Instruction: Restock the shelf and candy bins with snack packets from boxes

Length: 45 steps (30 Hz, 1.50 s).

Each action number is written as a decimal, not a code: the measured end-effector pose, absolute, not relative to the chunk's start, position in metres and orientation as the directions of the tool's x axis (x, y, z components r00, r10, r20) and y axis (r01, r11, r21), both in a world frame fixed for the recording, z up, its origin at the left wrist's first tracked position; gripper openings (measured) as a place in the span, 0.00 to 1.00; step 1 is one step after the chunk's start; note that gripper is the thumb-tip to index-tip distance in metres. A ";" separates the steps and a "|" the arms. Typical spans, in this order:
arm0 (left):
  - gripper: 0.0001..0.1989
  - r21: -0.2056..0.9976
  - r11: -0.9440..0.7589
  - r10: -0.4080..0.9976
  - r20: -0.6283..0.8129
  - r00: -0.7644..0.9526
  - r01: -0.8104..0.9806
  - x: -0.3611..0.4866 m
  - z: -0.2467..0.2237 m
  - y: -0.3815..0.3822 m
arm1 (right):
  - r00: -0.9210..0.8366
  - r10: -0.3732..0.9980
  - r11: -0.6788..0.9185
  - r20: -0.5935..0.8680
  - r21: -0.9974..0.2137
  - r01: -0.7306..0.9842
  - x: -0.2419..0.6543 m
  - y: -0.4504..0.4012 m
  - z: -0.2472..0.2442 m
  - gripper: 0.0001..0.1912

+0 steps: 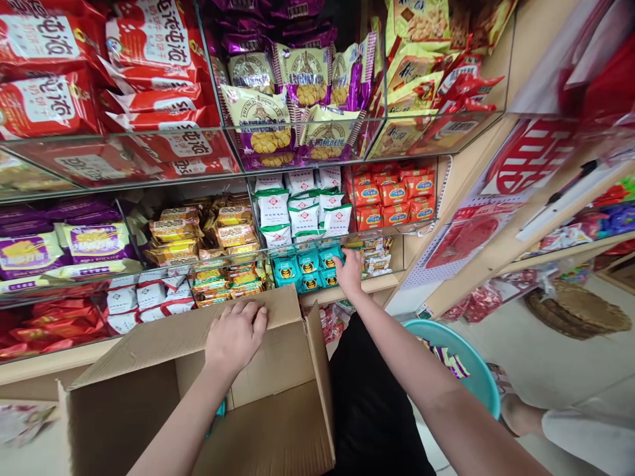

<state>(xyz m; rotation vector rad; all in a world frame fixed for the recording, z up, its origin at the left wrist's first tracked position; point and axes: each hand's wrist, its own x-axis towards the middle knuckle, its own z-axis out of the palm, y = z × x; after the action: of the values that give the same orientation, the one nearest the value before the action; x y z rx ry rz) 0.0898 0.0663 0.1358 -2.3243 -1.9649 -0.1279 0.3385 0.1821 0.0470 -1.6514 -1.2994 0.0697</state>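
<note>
My left hand [237, 336] is closed over the upper flap of an open cardboard box [278, 436], with the fingers bent on its edge. Inside the box a bit of teal wrapper [221, 408] shows beside my forearm; most of it is hidden. My right hand [350, 272] reaches to the lowest shelf, its thumb and fingers bent at the right end of the teal snack packets [308, 263]. It appears to pinch one of the upper packets at that end. The teal packets stand in two rows behind a clear front panel.
Above are green-and-white packets [303, 217], orange packets [394, 195] and purple biscuit packs [310, 73]. Red bags [44, 99] fill the upper left. A teal basin [489, 383] holding a few packets stands on the floor at right, near another person's foot [518, 415].
</note>
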 end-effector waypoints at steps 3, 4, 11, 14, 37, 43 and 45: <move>0.22 -0.028 -0.163 0.978 0.127 0.165 0.986 0.091 0.136 0.066 | 0.435 0.750 0.055 0.499 -0.702 0.710 0.338 0.182 0.046 0.13; 0.22 -0.029 -0.162 0.978 0.127 0.164 0.986 0.091 0.136 0.066 | 0.423 0.746 0.061 0.514 -0.686 0.725 0.338 0.182 0.045 0.13; 0.21 -0.032 -0.154 0.979 0.134 0.157 0.988 0.093 0.136 0.065 | 0.188 0.790 0.114 0.584 -0.441 0.890 0.339 0.177 0.042 0.12; 0.21 -0.031 -0.148 0.980 0.131 0.150 0.989 0.093 0.135 0.065 | 0.112 0.824 0.129 0.555 -0.377 0.917 0.339 0.179 0.041 0.10; 0.21 -0.020 -0.150 0.979 0.135 0.152 0.988 0.093 0.134 0.064 | -0.174 0.821 0.294 0.543 -0.142 0.945 0.318 0.174 0.016 0.34; 0.21 -0.027 -0.146 0.979 0.139 0.148 0.989 0.093 0.133 0.064 | -0.166 0.795 0.280 0.584 -0.109 0.954 0.321 0.172 0.015 0.30; 0.20 -0.028 -0.148 0.978 0.142 0.150 0.989 0.093 0.133 0.064 | -0.143 0.785 0.263 0.602 -0.116 0.958 0.323 0.170 0.015 0.29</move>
<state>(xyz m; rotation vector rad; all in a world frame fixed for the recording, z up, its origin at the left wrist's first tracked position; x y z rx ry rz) 0.0934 0.0640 0.1327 -2.2937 -1.9720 -0.1358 0.3225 0.1699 0.0155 -1.5711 -1.9791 -0.4003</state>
